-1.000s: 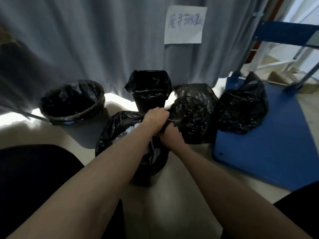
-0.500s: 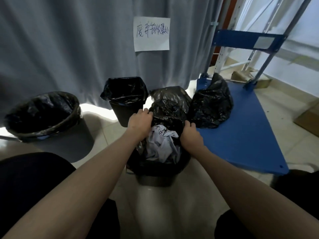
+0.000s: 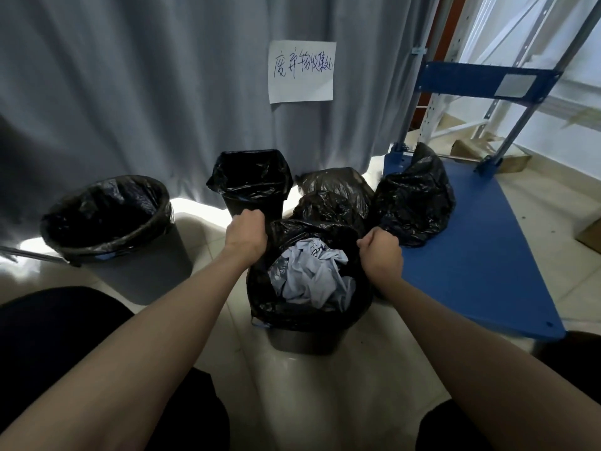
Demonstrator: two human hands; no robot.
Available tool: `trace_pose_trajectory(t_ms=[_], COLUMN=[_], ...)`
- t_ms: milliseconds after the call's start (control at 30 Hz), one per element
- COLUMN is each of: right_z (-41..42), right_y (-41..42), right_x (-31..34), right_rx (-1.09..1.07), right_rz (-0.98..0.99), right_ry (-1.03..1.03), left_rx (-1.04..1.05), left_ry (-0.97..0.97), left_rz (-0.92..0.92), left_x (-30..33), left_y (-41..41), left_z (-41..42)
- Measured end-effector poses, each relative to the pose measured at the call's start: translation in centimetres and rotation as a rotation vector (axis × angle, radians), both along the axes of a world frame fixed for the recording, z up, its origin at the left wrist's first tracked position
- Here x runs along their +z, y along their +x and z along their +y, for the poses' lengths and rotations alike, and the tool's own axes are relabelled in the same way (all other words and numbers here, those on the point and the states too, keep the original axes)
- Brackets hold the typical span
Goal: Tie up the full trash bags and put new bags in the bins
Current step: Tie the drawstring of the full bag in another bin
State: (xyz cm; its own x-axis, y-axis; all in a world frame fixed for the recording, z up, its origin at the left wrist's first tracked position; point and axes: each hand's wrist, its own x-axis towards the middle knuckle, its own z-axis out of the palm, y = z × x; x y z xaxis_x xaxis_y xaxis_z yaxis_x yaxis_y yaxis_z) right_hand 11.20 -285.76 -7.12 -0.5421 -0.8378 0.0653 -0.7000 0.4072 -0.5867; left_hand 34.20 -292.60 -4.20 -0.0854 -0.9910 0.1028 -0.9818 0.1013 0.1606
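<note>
A dark bin (image 3: 302,341) stands on the floor in front of me, lined with a black trash bag (image 3: 266,297) full of crumpled pale paper (image 3: 312,278). My left hand (image 3: 245,234) grips the bag's rim on the left side. My right hand (image 3: 382,253) grips the rim on the right side. The bag's mouth is spread wide between them. Behind it lie two tied black bags, one (image 3: 338,196) on the floor and one (image 3: 414,198) on the blue cart.
A round grey bin (image 3: 143,268) with a black liner stands at the left, a square black lined bin (image 3: 252,187) behind. A blue platform cart (image 3: 481,271) fills the right. Grey curtain (image 3: 146,76) with a paper sign (image 3: 302,71) hangs behind.
My hands moved apart from the bunched bag top to its two sides, and the bag's mouth opened, showing the paper inside. The camera shifted right.
</note>
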Motion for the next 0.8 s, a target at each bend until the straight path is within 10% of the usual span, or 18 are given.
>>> trace_pose_trajectory(t_ms=[333,600,800], right_z=[1.1,2.0,1.5], right_y=[0.8,0.8,-0.9], right_x=[-0.5,0.1,-0.9], right_rx=[0.300,0.380,0.204], right_rz=[-0.010,0.261,-0.004], right_ry=[-0.178,-0.061,-0.045], left_rx=[-0.120,-0.435,-0.291], left_ry=[0.022,0.394,0.072], left_rz=[0.113,-0.204,0.000], left_x=[1.8,1.6,0.7], left_y=[-0.8,-2.0,-2.2], left_z=[0.9,1.9,0.4])
